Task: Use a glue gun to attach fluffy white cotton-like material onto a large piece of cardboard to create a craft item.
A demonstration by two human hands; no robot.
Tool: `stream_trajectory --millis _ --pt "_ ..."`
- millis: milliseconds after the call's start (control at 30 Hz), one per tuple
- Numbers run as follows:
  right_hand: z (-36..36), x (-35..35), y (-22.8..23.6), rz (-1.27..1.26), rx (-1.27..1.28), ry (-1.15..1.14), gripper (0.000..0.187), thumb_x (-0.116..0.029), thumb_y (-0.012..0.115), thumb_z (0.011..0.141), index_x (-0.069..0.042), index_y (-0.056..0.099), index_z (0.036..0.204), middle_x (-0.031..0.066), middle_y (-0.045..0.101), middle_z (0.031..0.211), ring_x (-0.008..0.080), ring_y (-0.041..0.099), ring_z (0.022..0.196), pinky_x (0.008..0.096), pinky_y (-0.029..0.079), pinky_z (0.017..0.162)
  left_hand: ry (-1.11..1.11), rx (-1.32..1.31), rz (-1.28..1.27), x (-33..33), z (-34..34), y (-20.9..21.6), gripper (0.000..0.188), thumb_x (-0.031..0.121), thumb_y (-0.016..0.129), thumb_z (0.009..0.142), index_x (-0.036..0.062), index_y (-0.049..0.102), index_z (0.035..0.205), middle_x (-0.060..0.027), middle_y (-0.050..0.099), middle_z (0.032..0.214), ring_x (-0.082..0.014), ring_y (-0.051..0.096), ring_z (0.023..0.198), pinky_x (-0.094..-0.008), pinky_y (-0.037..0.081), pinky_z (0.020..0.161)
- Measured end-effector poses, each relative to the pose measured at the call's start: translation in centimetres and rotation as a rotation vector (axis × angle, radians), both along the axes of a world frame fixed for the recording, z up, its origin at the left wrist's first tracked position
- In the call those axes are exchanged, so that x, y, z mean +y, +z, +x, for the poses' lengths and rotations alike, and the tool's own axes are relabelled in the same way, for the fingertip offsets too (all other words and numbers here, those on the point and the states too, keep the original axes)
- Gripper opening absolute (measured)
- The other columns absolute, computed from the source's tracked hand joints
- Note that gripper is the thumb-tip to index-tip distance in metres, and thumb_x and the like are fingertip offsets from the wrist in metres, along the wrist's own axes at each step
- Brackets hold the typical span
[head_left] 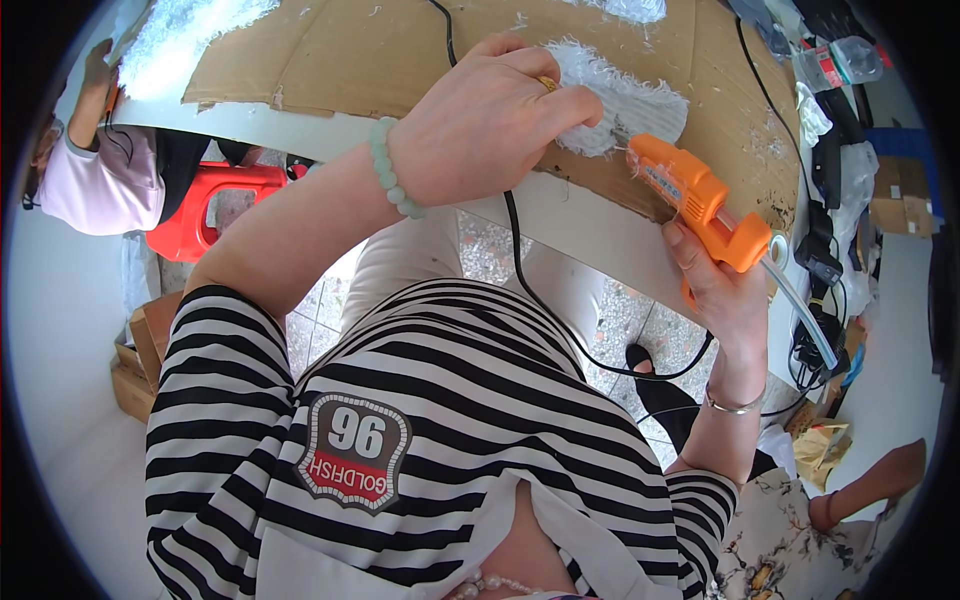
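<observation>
My right hand (pixel 722 300) grips an orange hot glue gun (pixel 690 180) with a translucent glue stick (pixel 805 315) poking out of its back end. The gun's nozzle points left, close by the near edge of a white fringed fabric piece (pixel 632 95). Over that piece's left side, my left hand (pixel 490 120) bends its fingers and holds it against the brown cardboard (pixel 330 60). The fingertips are partly hidden. A thin pale strand shows near the nozzle.
White fluffy material (pixel 190 45) lies at the far left of the table. A black cable (pixel 575 345) loops below its front edge. At right are a plastic bottle (pixel 850 62) and black adapters (pixel 820 255). One co-worker (pixel 100 185) sits left near a red stool (pixel 215 205); another person's arm (pixel 880 480) shows lower right.
</observation>
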State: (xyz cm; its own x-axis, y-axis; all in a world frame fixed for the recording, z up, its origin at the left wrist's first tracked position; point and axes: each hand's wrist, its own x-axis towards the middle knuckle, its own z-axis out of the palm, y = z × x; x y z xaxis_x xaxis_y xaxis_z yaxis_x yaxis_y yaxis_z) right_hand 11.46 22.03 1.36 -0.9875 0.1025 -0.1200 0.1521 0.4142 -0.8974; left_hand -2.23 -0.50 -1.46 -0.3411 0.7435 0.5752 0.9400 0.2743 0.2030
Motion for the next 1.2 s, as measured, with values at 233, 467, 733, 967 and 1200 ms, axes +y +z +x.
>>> stream_trajectory --millis 233,467,733,967,1200 --pt "0.2 0.0 0.1 0.049 -0.009 0.018 0.026 -0.018 0.067 0.085 -0.001 0.059 0.103 -0.004 0.056 0.079 0.0036 0.048 0.068 0.0187 0.039 0.06 0.006 -0.042 0.004 0.0 -0.1 0.1 0.036 -0.011 0.051 0.064 0.01 0.055 0.093 -0.0035 0.062 0.079 -0.0262 0.056 0.084 -0.0398 0.04 0.088" --pt "0.3 -0.6 0.9 0.097 -0.073 0.019 0.025 -0.02 0.068 0.084 -0.002 0.061 0.099 -0.005 0.053 0.073 0.0035 0.046 0.066 0.0184 0.037 0.058 -0.007 -0.031 0.029 -0.1 -0.7 -0.1 0.026 -0.003 0.055 0.07 0.013 0.053 0.091 0.0004 0.063 0.076 -0.0229 0.059 0.083 -0.0367 0.041 0.082" --pt "0.1 -0.9 0.4 0.097 -0.038 0.04 0.025 -0.02 0.069 0.082 -0.002 0.06 0.097 -0.0044 0.053 0.072 0.0041 0.046 0.064 0.0191 0.037 0.058 -0.01 -0.121 0.004 0.0 -0.8 0.2 0.029 -0.006 0.05 0.07 0.0112 0.054 0.092 -0.0008 0.064 0.083 -0.0243 0.057 0.088 -0.0372 0.04 0.086" --pt "-0.7 -1.7 1.1 0.131 -0.084 0.066 0.025 -0.018 0.07 0.082 -0.002 0.06 0.098 -0.004 0.055 0.072 0.0047 0.048 0.063 0.0197 0.038 0.056 -0.011 -0.186 -0.022 -0.1 -0.9 0.2 0.032 -0.009 0.046 0.069 0.0094 0.056 0.093 -0.0017 0.064 0.09 -0.0249 0.055 0.092 -0.0361 0.039 0.09" --pt "-1.0 -1.8 1.1 0.11 -0.075 0.086 0.022 -0.017 0.069 0.082 -0.002 0.061 0.096 -0.0039 0.056 0.072 0.0048 0.049 0.063 0.0195 0.039 0.056 -0.019 -0.2 -0.024 0.1 -1.1 0.3 0.032 -0.009 0.046 0.07 0.0093 0.056 0.094 -0.0011 0.064 0.089 -0.0235 0.055 0.091 -0.0353 0.04 0.089"
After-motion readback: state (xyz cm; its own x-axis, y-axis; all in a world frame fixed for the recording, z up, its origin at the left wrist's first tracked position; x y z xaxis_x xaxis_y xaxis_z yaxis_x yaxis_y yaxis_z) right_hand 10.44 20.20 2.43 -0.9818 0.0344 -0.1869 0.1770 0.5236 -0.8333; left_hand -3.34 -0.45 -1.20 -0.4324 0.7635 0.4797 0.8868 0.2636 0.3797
